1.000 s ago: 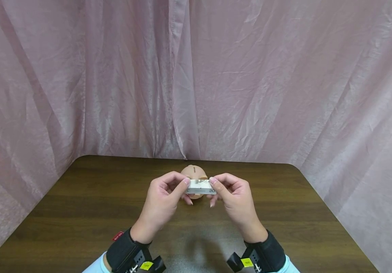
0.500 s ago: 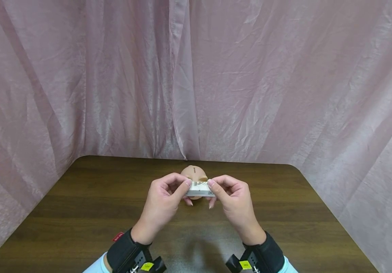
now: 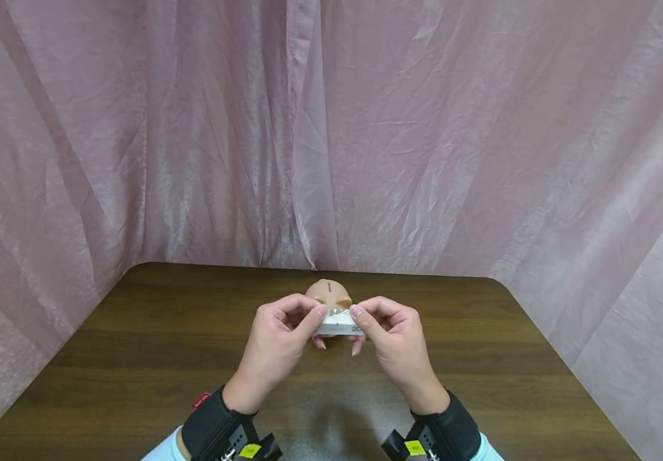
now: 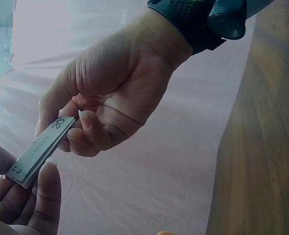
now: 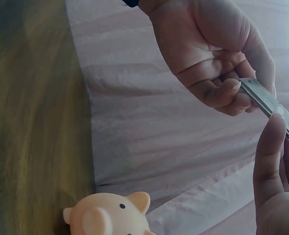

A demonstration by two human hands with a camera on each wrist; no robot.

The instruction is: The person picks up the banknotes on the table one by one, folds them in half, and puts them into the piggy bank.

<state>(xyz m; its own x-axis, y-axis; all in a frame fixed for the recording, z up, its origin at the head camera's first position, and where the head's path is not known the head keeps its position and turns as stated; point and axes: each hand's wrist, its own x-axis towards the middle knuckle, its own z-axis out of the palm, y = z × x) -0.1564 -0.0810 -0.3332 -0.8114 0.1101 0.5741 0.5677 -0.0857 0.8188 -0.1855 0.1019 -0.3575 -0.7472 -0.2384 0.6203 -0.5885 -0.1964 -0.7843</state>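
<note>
Folded banknote (image 3: pixel 338 323) slightly lower in head view than a second ago; fingers of left hand (image 3: pixel 270 346) and right hand (image 3: pixel 406 346) pinching it; handling apparently unfinished.

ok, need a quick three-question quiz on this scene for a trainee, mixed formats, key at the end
1. Short answer: which number can be read on the folded note in the left wrist view?
2. Fill in: the folded note is pinched by the ____.
3. True or false: in the head view, the folded note covers part of the piggy bank.

Key
1. 20.
2. Left hand and right hand, one at each end.
3. True; the piggy bank's top shows beyond the folded note.
</note>
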